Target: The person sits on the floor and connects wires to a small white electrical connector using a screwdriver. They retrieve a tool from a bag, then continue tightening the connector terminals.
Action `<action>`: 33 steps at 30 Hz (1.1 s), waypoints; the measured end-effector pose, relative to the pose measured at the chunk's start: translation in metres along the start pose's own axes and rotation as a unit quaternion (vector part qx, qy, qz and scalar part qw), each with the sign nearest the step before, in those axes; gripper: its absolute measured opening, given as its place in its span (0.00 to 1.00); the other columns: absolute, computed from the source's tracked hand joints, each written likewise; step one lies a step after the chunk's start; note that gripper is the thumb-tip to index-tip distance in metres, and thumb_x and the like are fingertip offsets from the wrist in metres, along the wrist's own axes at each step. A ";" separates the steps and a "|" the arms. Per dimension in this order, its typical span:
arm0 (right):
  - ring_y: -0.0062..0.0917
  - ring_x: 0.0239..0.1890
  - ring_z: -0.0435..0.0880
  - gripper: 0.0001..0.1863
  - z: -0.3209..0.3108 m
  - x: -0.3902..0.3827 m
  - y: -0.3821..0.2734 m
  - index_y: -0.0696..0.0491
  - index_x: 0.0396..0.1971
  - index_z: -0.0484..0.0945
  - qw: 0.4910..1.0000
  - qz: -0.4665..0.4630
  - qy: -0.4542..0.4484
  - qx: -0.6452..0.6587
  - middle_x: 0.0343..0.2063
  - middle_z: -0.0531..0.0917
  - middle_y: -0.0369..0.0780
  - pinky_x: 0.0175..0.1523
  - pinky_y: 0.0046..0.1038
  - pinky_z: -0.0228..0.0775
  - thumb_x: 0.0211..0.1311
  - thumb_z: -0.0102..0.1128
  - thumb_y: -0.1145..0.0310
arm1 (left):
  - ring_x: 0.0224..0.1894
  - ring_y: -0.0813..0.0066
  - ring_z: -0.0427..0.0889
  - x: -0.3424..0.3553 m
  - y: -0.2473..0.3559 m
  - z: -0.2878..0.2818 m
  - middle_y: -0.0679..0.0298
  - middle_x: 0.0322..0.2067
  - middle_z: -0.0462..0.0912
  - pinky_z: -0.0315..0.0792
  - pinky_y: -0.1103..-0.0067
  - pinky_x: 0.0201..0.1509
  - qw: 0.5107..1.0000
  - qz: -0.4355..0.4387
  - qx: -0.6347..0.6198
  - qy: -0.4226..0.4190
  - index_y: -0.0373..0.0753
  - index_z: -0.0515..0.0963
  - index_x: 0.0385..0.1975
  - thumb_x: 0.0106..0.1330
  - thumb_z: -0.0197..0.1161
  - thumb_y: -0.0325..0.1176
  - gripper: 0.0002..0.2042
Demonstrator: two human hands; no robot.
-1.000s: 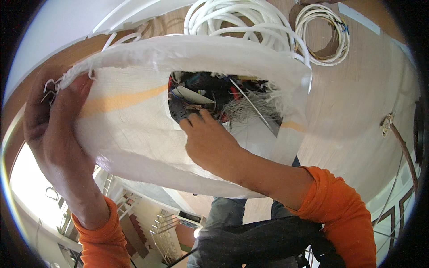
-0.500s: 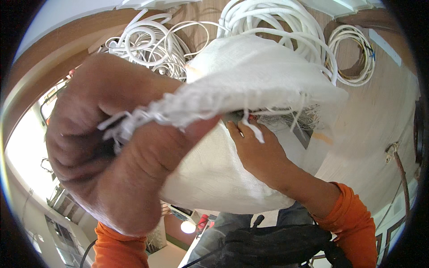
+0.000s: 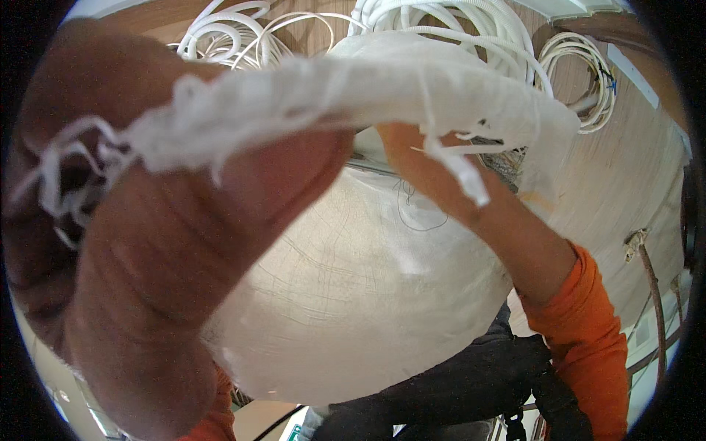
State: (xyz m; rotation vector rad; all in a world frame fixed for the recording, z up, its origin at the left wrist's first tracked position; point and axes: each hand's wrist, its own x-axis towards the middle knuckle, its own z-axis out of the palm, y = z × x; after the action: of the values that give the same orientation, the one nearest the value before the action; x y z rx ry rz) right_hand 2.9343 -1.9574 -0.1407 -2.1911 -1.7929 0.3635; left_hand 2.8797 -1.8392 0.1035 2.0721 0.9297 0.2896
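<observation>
Close to the camera, my left hand (image 3: 147, 250) pinches the frayed rim of a white woven sack (image 3: 353, 294) between thumb and fingers. Loose white threads hang from that rim. The sack's mouth is held up and its body bulges below, toward my lap. My right hand (image 3: 404, 143) reaches into the mouth; its fingers are hidden behind the rim, so what they touch does not show. Inside the sack, beside the right wrist, a tangle of thin grey wire-like strands (image 3: 504, 165) shows through the gap.
Coils of white corrugated tubing (image 3: 448, 22) lie on the wooden floor beyond the sack. More white cable (image 3: 235, 44) is heaped at the far left, and a cream cable coil (image 3: 581, 81) lies at the far right. A brown pipe or rod (image 3: 651, 294) stands at the right.
My left hand has come nearer the camera, lifting the sack's rim up and left. My right hand has gone deeper into the sack, so its fingers no longer show.
</observation>
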 end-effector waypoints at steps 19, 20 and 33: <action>0.29 0.37 0.88 0.14 -0.015 0.032 -0.003 0.54 0.49 0.86 0.988 0.020 -0.078 0.132 0.39 0.86 0.43 0.41 0.33 0.82 0.67 0.63 0.67 | 0.32 0.72 0.79 -0.001 -0.014 -0.060 0.56 0.32 0.82 0.75 0.77 0.42 0.998 0.043 0.025 0.050 0.31 0.75 0.39 0.63 0.58 0.31 0.10; 0.29 0.33 0.88 0.11 -0.014 0.036 -0.008 0.56 0.45 0.87 0.983 0.059 -0.043 0.170 0.37 0.86 0.44 0.35 0.30 0.83 0.66 0.64 0.68 | 0.32 0.72 0.79 -0.004 -0.016 -0.056 0.56 0.32 0.82 0.76 0.77 0.42 0.998 0.039 0.020 0.049 0.31 0.75 0.39 0.64 0.58 0.31 0.10; 0.43 0.58 0.86 0.34 -0.024 0.055 -0.001 0.60 0.56 0.83 0.845 0.179 -0.399 0.309 0.55 0.85 0.52 0.67 0.48 0.72 0.76 0.47 0.43 | 0.34 0.70 0.81 -0.012 -0.017 -0.020 0.54 0.34 0.82 0.78 0.75 0.44 0.999 0.028 -0.014 0.017 0.30 0.74 0.44 0.68 0.55 0.32 0.12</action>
State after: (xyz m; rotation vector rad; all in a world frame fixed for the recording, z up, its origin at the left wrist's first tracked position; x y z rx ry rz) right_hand 2.9532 -1.9048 -0.1185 -1.9645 -1.2150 1.8692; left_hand 2.8527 -1.8291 0.1041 2.0752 0.8848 0.3656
